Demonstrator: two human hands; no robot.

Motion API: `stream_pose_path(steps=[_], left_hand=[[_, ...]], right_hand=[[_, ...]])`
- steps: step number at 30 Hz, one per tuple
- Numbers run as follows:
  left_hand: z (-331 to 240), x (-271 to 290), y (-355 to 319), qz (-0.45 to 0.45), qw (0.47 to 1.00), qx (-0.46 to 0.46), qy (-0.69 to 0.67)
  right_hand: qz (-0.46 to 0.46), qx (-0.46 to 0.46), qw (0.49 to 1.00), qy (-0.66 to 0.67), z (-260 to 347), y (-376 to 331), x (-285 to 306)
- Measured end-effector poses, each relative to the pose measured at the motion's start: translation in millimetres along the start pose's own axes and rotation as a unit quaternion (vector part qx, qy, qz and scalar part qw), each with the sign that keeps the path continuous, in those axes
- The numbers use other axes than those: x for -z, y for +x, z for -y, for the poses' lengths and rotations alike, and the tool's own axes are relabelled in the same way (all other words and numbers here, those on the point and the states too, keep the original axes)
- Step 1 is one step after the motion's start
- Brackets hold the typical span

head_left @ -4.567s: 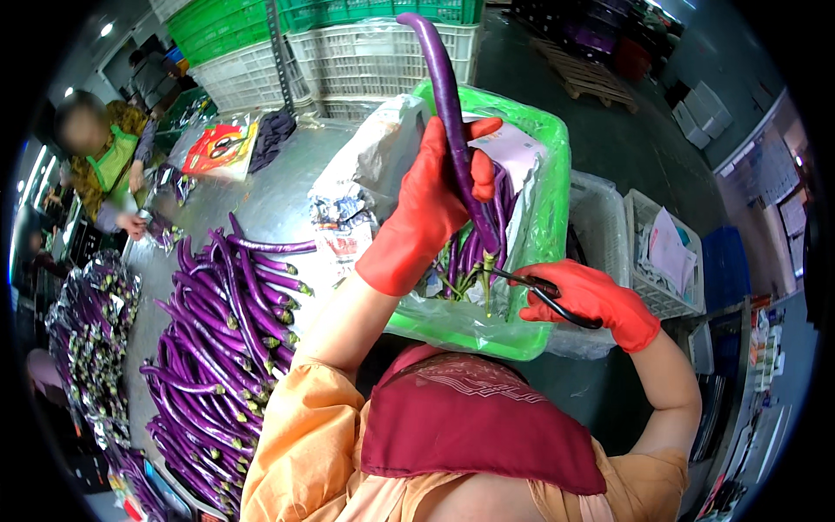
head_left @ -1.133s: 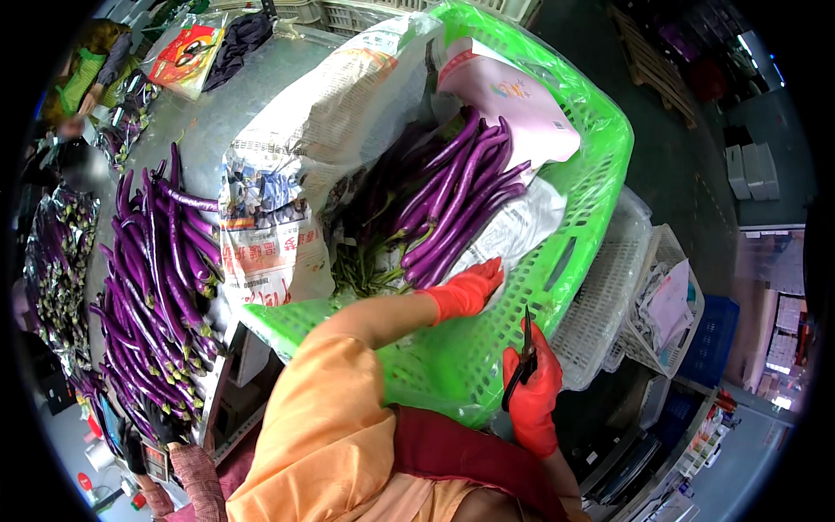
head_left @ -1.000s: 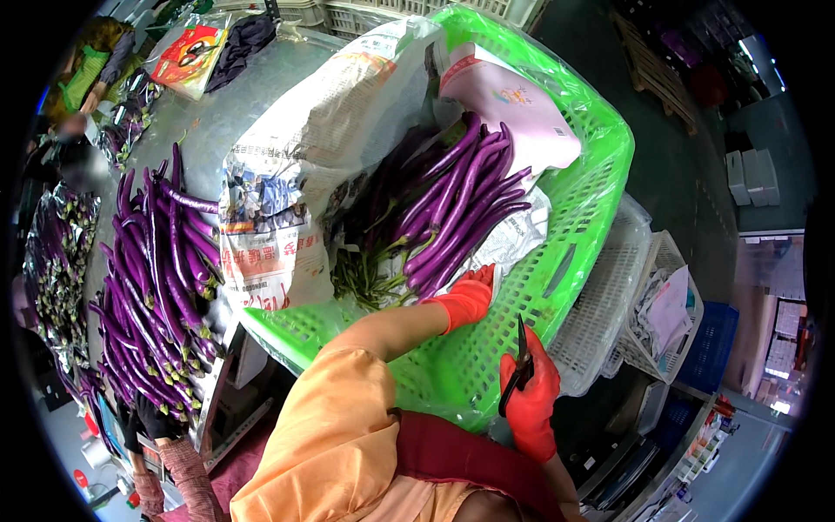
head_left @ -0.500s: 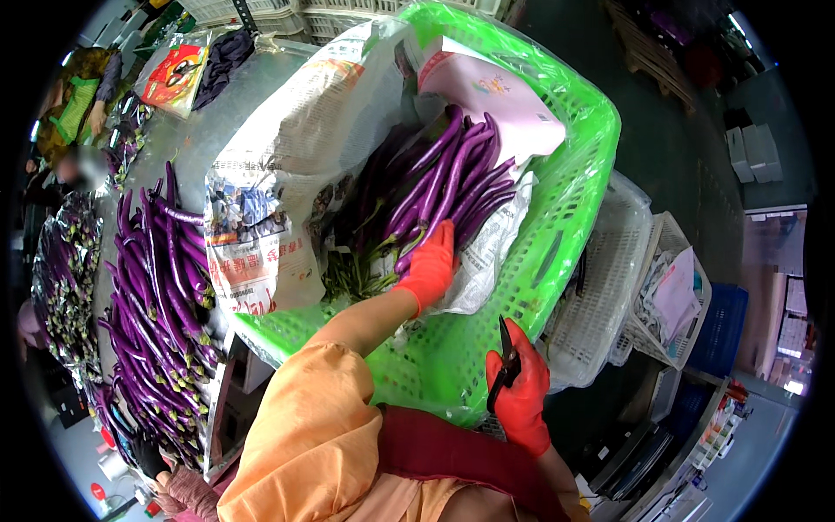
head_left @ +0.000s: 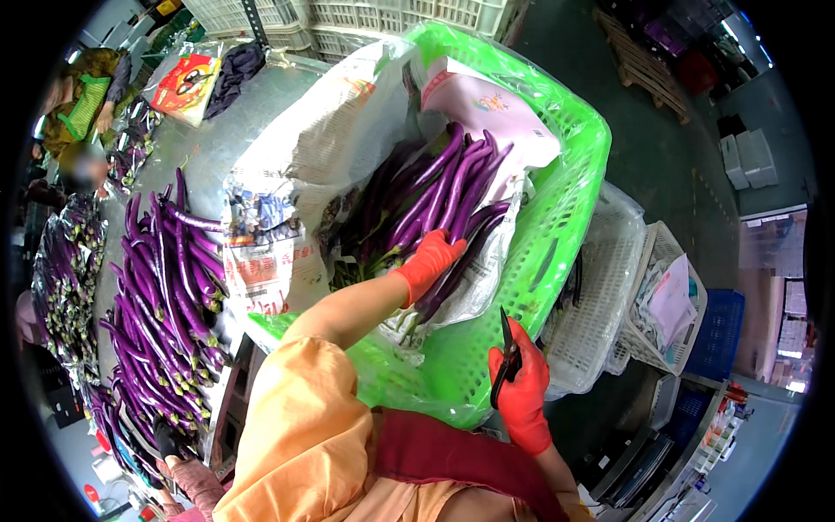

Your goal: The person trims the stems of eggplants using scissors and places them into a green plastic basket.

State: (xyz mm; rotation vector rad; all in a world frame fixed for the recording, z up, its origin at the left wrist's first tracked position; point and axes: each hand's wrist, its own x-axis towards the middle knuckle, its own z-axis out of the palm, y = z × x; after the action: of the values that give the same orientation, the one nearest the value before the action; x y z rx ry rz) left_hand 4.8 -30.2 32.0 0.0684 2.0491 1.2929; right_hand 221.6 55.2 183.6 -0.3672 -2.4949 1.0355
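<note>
So, the left hand [head_left: 430, 264] touches eggplants [head_left: 445, 193] in the paper-lined green crate [head_left: 567, 196].

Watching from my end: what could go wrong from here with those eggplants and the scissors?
The scissors in the right hand point up beside the green basket; their tip could nick the left hand if the two hands come together.

The left hand is in among the purple eggplants, so pressing hard might bruise some.

The newspaper standing along the basket's left side could sag over them.
</note>
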Motion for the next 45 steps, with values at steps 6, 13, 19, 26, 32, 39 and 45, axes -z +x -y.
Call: stream_pose_path(steps=[6, 13, 19, 26, 32, 39, 45], left_hand=[[-56, 50, -26, 0.089, 0.966, -0.067, -0.234], [-19, 45, 3, 0.087, 0.987, -0.016, -0.133], [59, -38, 1, -0.012, 0.968, -0.058, 0.246], [73, -69, 2, -0.092, 0.932, -0.027, 0.351], [62, -82, 19, -0.083, 0.903, 0.113, 0.405], [70, -82, 35, -0.070, 0.937, 0.061, 0.337], [76, -81, 30, -0.058, 0.942, 0.014, 0.331]], right_hand=[[0.016, -0.288, 0.906, 0.310, -13, -3, 11], [-0.022, -0.296, 0.900, 0.319, 41, 14, 28], [-0.007, -0.290, 0.915, 0.281, 47, 4, 22], [0.008, -0.258, 0.927, 0.272, 51, -1, 13], [0.134, -0.195, 0.948, 0.213, 51, 10, 33], [0.120, -0.246, 0.891, 0.361, 20, 15, 19], [0.127, -0.266, 0.881, 0.371, 16, 11, 10]])
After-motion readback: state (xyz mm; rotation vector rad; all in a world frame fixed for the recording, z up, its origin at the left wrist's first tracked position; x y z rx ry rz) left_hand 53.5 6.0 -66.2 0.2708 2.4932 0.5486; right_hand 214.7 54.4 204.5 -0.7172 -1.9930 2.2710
